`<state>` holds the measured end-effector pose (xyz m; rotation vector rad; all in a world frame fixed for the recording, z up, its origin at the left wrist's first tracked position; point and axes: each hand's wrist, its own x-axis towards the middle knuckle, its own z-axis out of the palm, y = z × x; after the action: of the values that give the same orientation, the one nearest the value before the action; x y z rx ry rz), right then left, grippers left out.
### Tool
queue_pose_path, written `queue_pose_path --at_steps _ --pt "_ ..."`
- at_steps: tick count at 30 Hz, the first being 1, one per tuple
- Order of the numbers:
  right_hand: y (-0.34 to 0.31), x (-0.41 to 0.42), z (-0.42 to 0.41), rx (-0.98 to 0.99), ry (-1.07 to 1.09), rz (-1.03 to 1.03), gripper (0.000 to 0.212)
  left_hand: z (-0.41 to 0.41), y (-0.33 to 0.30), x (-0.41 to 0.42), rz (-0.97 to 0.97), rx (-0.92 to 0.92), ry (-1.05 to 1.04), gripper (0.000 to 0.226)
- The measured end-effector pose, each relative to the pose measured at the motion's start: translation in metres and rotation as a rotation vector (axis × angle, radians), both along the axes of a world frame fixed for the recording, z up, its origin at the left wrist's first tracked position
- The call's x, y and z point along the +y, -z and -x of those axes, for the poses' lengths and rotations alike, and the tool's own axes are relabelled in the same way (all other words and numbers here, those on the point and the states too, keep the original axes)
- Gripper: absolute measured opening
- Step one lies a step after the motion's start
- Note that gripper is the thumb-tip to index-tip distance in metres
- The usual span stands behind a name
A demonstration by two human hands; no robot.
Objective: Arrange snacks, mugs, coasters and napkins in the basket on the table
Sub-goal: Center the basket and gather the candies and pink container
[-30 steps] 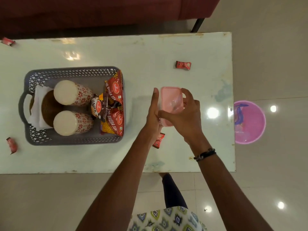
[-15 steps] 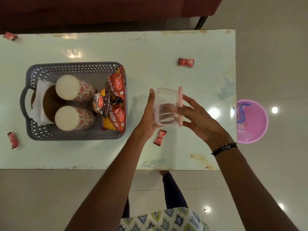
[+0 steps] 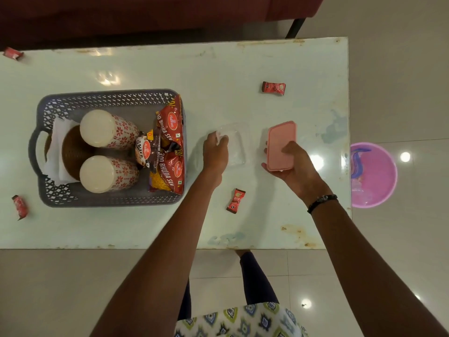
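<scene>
A grey lattice basket [image 3: 104, 97] sits on the left of the white table [image 3: 218, 69]. Inside lie two floral mugs [image 3: 107, 130] [image 3: 107, 173], brown coasters [image 3: 71, 152] on white napkins [image 3: 57, 132], and red snack packets [image 3: 170, 144]. My left hand [image 3: 215, 153] grips the rim of a clear plastic box [image 3: 237, 147] resting on the table right of the basket. My right hand [image 3: 294, 164] holds its pink lid [image 3: 280, 142], apart from the box. Small red candy wrappers lie loose: one [image 3: 273, 88] beyond the lid, one [image 3: 235, 200] near my wrists.
Two more red candies lie at the far left: one [image 3: 20, 206] beside the basket, one [image 3: 13, 53] at the back corner. A pink tub [image 3: 379, 176] stands on the floor past the table's right edge. A dark red sofa [image 3: 145, 13] runs behind the table.
The lid has come off the clear box. My right hand carried the lid to the right while my left hand lowered the box onto the table.
</scene>
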<state>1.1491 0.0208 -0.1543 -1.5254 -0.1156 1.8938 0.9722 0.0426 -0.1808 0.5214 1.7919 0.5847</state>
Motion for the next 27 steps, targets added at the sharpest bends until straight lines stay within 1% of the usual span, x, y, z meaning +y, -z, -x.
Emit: queue_pose_path --at_steps 2,6,7,9,11,13,15,16,17,18,20,21,23,25,27 --pt "0.004 0.000 -0.007 -0.154 -0.052 -0.017 0.031 -0.002 0.002 0.003 -0.034 0.032 0.034 0.047" --pt "0.013 0.003 -0.018 -0.443 -0.186 -0.109 0.025 -0.002 0.003 0.008 -0.045 0.047 0.076 0.050" --pt "0.015 0.005 -0.019 -0.516 -0.217 -0.125 0.025 -0.002 0.003 0.008 -0.049 0.042 0.076 0.051" --pt "0.022 0.008 -0.022 -0.617 -0.264 -0.128 0.036 0.000 0.003 0.007 -0.063 0.057 0.086 0.052" --pt "0.030 0.010 -0.022 -0.711 -0.270 -0.110 0.038 0.002 0.001 0.006 -0.069 0.075 0.092 0.054" --pt "0.034 0.010 -0.021 -0.907 -0.289 -0.129 0.039 0.002 -0.004 0.002 -0.097 0.094 0.070 0.054" --pt "0.033 0.013 -0.018 -1.193 -0.347 -0.197 0.043 -0.001 -0.010 -0.010 -0.150 0.134 -0.006 0.049" --pt "0.031 0.016 -0.015 -1.300 -0.367 -0.247 0.045 -0.004 -0.012 -0.020 -0.185 0.171 -0.048 0.046" --pt "0.030 0.023 -0.012 -1.351 -0.382 -0.315 0.045 -0.007 -0.014 -0.032 -0.234 0.222 -0.076 0.042" --pt "0.027 0.033 -0.007 -1.358 -0.406 -0.398 0.046 -0.010 -0.015 -0.046 -0.293 0.283 -0.083 0.038" --pt "0.026 0.061 0.006 -1.348 -0.503 -0.557 0.051 -0.017 -0.014 -0.076 -0.400 0.385 -0.029 0.028" --pt "0.027 0.076 0.013 -1.355 -0.570 -0.620 0.054 -0.019 -0.013 -0.091 -0.421 0.413 0.021 0.023" --pt "0.034 0.105 0.022 -1.384 -0.706 -0.713 0.059 -0.023 -0.010 -0.115 -0.387 0.419 0.118 0.020" --pt "0.043 0.125 0.023 -1.404 -0.861 -0.758 0.060 -0.024 -0.003 -0.132 -0.306 0.433 0.186 0.024" --pt "0.049 0.133 0.018 -1.419 -1.003 -0.770 0.049 -0.022 0.005 -0.138 -0.248 0.505 0.264 0.027"
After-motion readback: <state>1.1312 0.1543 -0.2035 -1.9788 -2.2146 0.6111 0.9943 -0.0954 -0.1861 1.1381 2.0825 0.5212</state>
